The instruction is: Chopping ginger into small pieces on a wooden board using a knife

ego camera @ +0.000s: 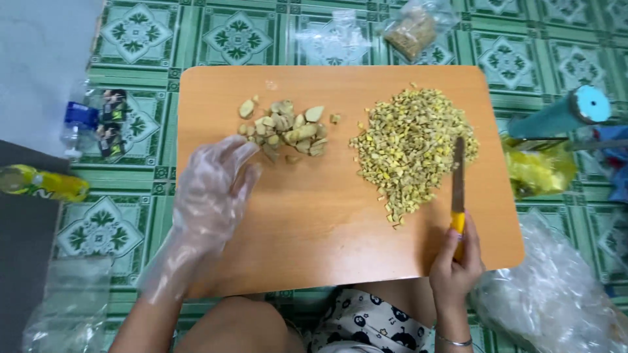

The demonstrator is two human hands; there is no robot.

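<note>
Near the front right corner of the rounded orange wooden board [327,242], our bare right hand [456,265] is clamping its fingers on the yellow-handled knife [458,189], blade resting beside the heap of finely chopped yellowish root bits [412,147]. Our left hand [212,189], in a clear plastic glove, is lying with fingers loosely together, fingertips touching the small pile of larger beige root chunks [288,127] toward the far left.

Top, 1 o'clock: clear plastic bag of brown crumbs [411,31].
Left, 9 o'clock: clear bottle, blue cap, dark label [98,124]; yellow bottle [42,184].
Right, 3 o'clock: yellow plastic bag [538,170].

yellow knife handle [458,225] mostly hidden in right hand [453,265] | left fingers [226,160] blurred (inside clear glove)
</note>
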